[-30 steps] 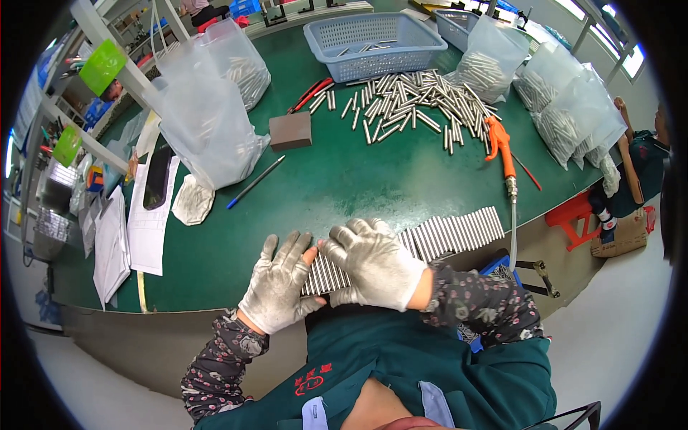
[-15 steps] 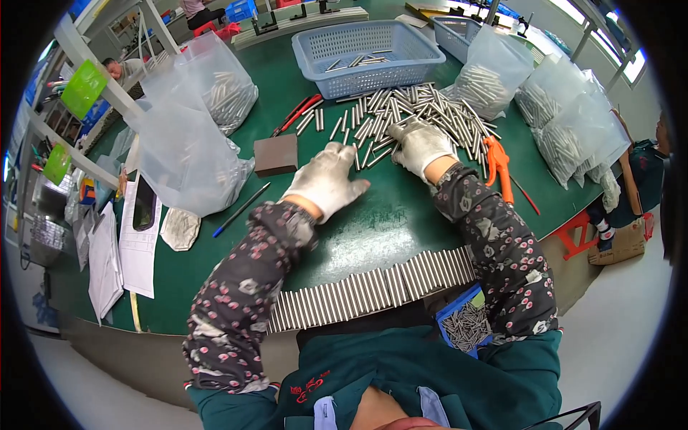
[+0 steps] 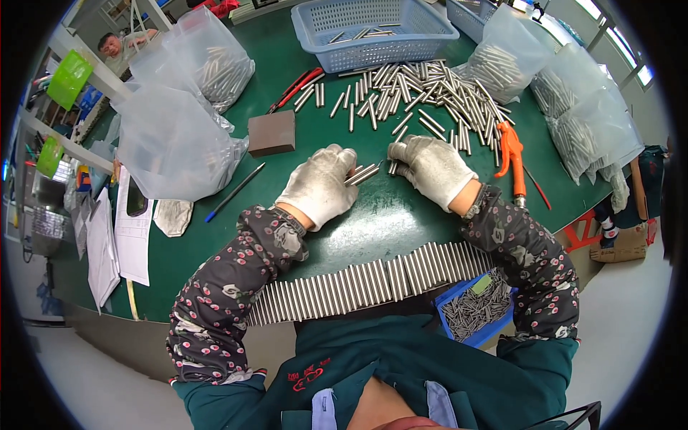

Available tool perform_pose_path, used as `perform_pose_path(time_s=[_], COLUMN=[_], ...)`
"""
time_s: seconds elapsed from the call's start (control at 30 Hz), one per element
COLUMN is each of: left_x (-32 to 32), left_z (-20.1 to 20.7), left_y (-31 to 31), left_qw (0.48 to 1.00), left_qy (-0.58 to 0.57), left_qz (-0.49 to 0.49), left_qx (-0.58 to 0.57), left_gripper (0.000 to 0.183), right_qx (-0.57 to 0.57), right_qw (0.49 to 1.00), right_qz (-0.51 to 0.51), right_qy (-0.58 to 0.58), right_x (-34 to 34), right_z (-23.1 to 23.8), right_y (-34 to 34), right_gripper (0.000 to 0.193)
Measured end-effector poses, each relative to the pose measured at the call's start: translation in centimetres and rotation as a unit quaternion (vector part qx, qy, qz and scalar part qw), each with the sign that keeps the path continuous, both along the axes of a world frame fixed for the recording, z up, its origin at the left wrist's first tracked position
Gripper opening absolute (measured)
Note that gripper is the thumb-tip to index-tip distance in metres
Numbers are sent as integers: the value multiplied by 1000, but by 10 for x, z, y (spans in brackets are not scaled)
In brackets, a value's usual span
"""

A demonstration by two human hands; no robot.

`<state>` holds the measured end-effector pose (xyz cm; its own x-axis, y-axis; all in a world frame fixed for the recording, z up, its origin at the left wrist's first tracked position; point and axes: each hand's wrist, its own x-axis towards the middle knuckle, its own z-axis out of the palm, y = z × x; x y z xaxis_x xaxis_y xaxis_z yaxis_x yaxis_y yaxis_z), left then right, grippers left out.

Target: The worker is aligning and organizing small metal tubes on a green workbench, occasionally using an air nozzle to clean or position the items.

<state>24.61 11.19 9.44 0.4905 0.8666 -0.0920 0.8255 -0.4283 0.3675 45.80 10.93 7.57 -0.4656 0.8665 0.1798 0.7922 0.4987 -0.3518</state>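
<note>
The left hand (image 3: 315, 185) is clasping pins (image 3: 365, 174), the right hand (image 3: 434, 168) apparently pinching 1, a row (image 3: 358, 288) lying aligned, a pile (image 3: 423, 89) loose.

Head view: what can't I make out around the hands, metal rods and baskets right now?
All in the head view:
Rods in the left hand: one end hidden by its fingers.
How many rods the right hand holds: hidden by its curled fingers.
Rod row's right end: the right sleeve may cover some.
Loose pile's count: rods overlap.
Second blue basket's far side: cut off by the upper edge.
</note>
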Motion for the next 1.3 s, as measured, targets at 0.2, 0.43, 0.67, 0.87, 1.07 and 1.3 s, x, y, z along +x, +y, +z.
perform_pose_path(time_s=[0.2,0.43,0.67,0.87,1.07,1.3], left_x=[-6,-7,-2,-11,-3,-5], left_z=[0,0,2,1,4,16], left_y=[-8,-2,1,6,8,4], left_qw=[998,999,996,996,995,986], left_qy=[-54,-12,13,-25,32,104], left_qz=[25,32,66,49,52,56], left_qx=[37,-11,-57,-70,-74,-120], left_gripper=[29,27,26,22,24,21], right_qx=[135,58,33,99,66,48], right_qw=[980,998,999,984,992,993], right_qz=[37,19,37,94,64,-6], right_qy=[-144,6,-22,-119,-81,-110], right_x=[-2,-22,-34,-35,-32,-23], right_z=[-1,29,14,4,4,10], right_y=[0,-10,-23,-22,-22,-33], right_gripper=[19,16,16,14,14,19])
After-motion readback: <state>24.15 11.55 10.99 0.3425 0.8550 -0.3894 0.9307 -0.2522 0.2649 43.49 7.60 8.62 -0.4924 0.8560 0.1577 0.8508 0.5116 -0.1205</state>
